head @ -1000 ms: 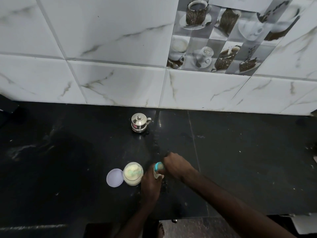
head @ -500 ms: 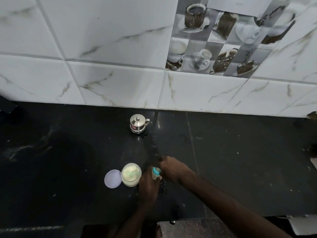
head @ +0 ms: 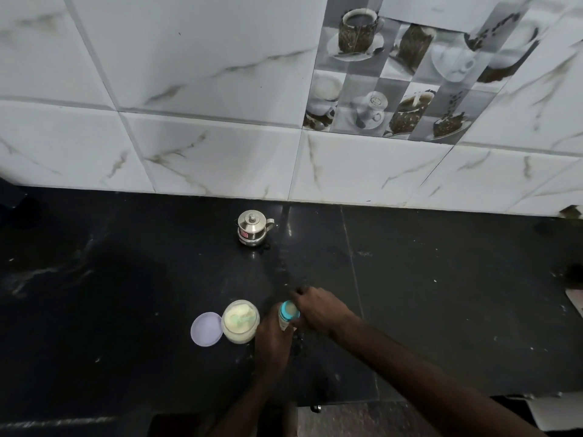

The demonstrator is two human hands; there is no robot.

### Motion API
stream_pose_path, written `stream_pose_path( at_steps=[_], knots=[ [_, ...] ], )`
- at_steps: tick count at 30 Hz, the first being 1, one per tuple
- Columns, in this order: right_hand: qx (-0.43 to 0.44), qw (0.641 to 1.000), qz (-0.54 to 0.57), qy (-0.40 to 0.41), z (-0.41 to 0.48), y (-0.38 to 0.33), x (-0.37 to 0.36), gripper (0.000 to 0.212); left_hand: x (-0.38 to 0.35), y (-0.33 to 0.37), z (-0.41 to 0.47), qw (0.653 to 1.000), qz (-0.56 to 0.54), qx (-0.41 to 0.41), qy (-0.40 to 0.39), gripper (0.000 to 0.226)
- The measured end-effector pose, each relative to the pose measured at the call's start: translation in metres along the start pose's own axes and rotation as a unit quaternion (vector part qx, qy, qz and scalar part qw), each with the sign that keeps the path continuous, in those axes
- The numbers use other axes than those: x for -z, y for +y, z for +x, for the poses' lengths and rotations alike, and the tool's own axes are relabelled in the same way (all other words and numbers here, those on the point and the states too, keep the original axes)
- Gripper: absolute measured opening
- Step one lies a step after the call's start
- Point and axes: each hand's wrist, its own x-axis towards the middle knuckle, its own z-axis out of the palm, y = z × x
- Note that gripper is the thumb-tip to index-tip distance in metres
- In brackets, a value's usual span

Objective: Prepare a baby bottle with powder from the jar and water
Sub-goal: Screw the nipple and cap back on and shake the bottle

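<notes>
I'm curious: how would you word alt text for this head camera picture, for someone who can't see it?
Two bare hands work on a baby bottle on a black counter: the left hand grips its body, the right hand is at its teal-ringed top. Left of it stand an open powder jar and its lilac lid; a small steel pot sits by the tiled wall.

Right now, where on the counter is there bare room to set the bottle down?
Bare: the right half of the counter, and the stretch between kettle and jar. Crowded: lid, jar, bottle and both hands close together.
</notes>
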Motion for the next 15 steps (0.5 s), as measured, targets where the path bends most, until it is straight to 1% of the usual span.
stream_pose_path(
  at_steps=[2, 3, 4, 7, 9, 12, 15],
  knots=[
    [0.031, 0.999, -0.008, -0.022, 0.001, 0.002, -0.002, 0.069, -0.001, -0.005, 0.000, 1.000, 0.010, 0.008, -0.003, 0.044],
    [0.049, 0.998, -0.018, -0.035, 0.003, 0.004, -0.002, 0.068, -0.001, -0.006, 0.001, 1.000, 0.018, 0.013, -0.004, 0.046],
    [0.060, 0.997, -0.022, -0.046, 0.005, 0.005, -0.001, 0.063, -0.002, -0.007, 0.001, 1.000, 0.023, 0.015, -0.005, 0.045],
    [0.041, 0.996, -0.009, -0.073, 0.009, 0.002, 0.012, 0.044, -0.001, -0.007, 0.000, 1.000, 0.025, 0.015, -0.006, 0.042],
    [0.037, 0.996, -0.001, -0.077, 0.012, -0.003, 0.019, 0.032, -0.001, -0.008, 0.001, 0.999, 0.032, 0.011, -0.006, 0.043],
    [0.019, 0.998, -0.002, -0.053, 0.012, -0.008, 0.014, 0.031, -0.002, -0.010, 0.000, 0.999, 0.033, 0.003, -0.004, 0.045],
    [-0.017, 1.000, 0.014, -0.021, 0.009, -0.013, 0.005, 0.031, -0.004, -0.006, -0.001, 0.999, 0.043, 0.005, 0.001, 0.046]
  ],
)
